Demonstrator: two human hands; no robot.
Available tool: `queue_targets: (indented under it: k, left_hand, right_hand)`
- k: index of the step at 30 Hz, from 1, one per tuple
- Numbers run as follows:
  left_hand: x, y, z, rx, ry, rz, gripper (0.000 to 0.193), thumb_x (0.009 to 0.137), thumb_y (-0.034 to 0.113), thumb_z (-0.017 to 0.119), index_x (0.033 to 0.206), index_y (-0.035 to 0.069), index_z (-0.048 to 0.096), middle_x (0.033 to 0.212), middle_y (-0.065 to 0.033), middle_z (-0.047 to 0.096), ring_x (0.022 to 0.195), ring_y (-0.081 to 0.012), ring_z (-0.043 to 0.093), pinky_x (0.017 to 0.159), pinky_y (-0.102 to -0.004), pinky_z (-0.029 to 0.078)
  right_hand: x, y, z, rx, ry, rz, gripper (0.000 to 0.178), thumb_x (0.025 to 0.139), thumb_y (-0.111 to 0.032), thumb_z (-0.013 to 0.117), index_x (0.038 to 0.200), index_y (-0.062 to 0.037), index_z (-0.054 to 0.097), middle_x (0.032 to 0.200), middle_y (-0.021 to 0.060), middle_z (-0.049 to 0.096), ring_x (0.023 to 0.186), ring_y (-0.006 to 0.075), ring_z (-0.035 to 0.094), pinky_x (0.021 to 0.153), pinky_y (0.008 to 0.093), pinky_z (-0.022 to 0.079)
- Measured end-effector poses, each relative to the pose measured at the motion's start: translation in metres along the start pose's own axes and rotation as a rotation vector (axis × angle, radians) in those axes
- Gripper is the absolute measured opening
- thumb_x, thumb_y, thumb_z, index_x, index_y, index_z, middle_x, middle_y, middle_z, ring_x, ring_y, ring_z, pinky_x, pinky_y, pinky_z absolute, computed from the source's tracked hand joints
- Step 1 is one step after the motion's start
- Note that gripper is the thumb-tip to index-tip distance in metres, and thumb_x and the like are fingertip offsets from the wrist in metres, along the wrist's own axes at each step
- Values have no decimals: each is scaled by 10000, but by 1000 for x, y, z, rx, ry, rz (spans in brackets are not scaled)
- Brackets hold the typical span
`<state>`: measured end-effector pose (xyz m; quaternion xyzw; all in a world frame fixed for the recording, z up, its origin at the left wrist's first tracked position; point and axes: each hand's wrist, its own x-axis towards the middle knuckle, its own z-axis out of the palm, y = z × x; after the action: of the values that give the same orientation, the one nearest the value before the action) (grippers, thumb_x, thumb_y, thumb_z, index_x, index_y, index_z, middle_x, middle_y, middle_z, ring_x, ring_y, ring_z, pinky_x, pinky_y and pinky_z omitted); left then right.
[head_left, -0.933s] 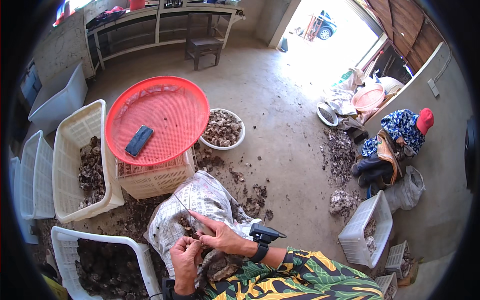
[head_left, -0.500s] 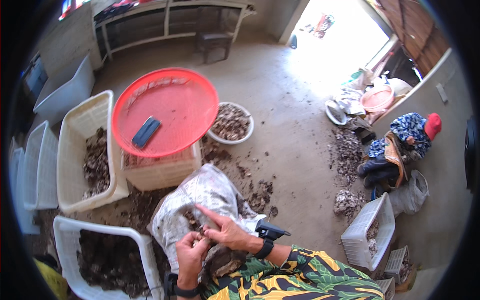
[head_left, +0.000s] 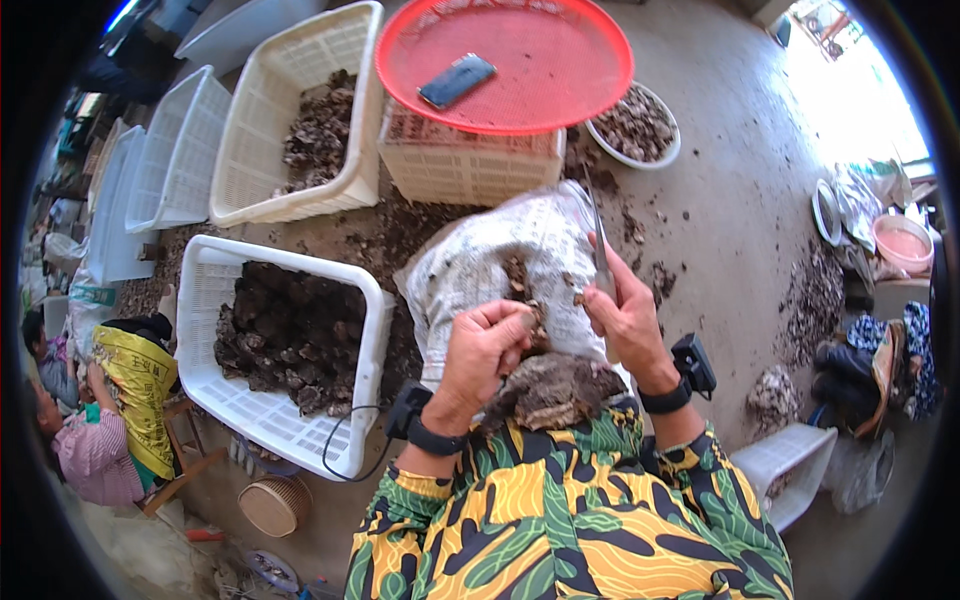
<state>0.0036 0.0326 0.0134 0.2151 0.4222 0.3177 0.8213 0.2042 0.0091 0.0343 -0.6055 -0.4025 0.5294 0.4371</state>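
Note:
My right hand [head_left: 630,312] is closed around a thin-bladed knife [head_left: 598,225], its blade pointing up and away from me. To the left of it, my left hand [head_left: 490,345] pinches a small brown piece [head_left: 537,322] between thumb and fingers. Close below the hands, a large dark brown, rough clump [head_left: 555,390] rests against my lap. A white woven sack [head_left: 470,255] lies just beyond my hands, with brown crumbs on it.
At my left stands a white crate [head_left: 375,340] of dark clumps. Beyond the sack, a red round sieve [head_left: 600,60] carrying a phone [head_left: 457,80] rests on a cream crate [head_left: 470,170]. A white bowl [head_left: 672,150] holds brown pieces. People sit at both sides.
My view has swung left, bringing seated people at the left into sight. My hands, close together before, are now apart, and the knife blade shows clearly upright.

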Motion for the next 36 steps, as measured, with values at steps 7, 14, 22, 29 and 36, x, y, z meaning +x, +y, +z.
queue_targets:
  k: [7,14,22,29,36]
  left_hand:
    - [9,-2,9,30,-31,22,169,921,149,613,964,-4,671,655,3,576,447,-17,399,390,-161,281]
    - [14,-8,-4,86,1,-8,190,926,186,611,976,4,627,699,-15,583,476,-41,443,409,-179,329]
    - [21,4,-26,-340,14,-89,441,991,378,467,1128,-35,541,976,-149,628,902,-250,636,810,-351,548]
    - [22,3,-29,-457,-69,-104,456,986,280,421,1229,-101,477,1167,-267,565,1131,-357,553,1003,-427,460]
    - [20,1,-26,-570,-268,-35,538,734,-47,442,1265,-136,434,1258,-286,510,1221,-381,495,1088,-445,383]
  right_hand:
    - [0,16,-19,-76,31,-61,609,871,-64,607,1420,31,362,1340,156,512,1063,159,527,961,272,401]
    - [-1,11,-11,-107,-4,-26,628,846,-59,622,1428,-32,386,1212,96,583,880,109,516,843,252,448]
    - [-6,21,-17,-64,32,-16,607,851,-73,606,1409,22,387,1291,167,555,1126,161,515,973,280,404]
    - [-8,25,-21,-30,45,-16,611,854,-83,601,1402,62,371,1301,161,540,1138,153,503,979,270,395]
    - [-9,20,-15,-101,2,-8,619,834,-50,599,1412,13,385,1313,158,543,1093,160,548,958,276,421]
